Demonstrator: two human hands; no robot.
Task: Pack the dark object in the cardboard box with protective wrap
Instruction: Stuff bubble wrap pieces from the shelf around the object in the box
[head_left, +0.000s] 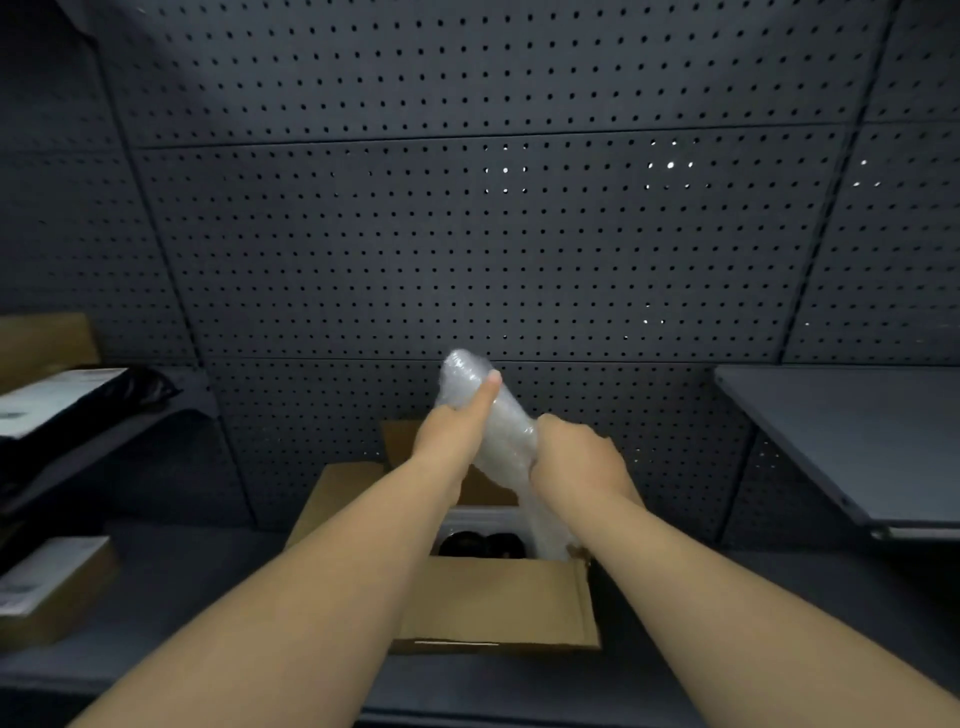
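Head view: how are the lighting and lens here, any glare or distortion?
Head view: dim overall; bright specks glint through pegboard holes; wide-angle lens bends its seams; bubble wrap, gripped by left hand and right hand, shines pale; dark object in cardboard box lies shadowed.

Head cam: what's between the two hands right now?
The bubble wrap roll: left hand grips its upper part, right hand its lower part, above the open cardboard box. Head view shows it.
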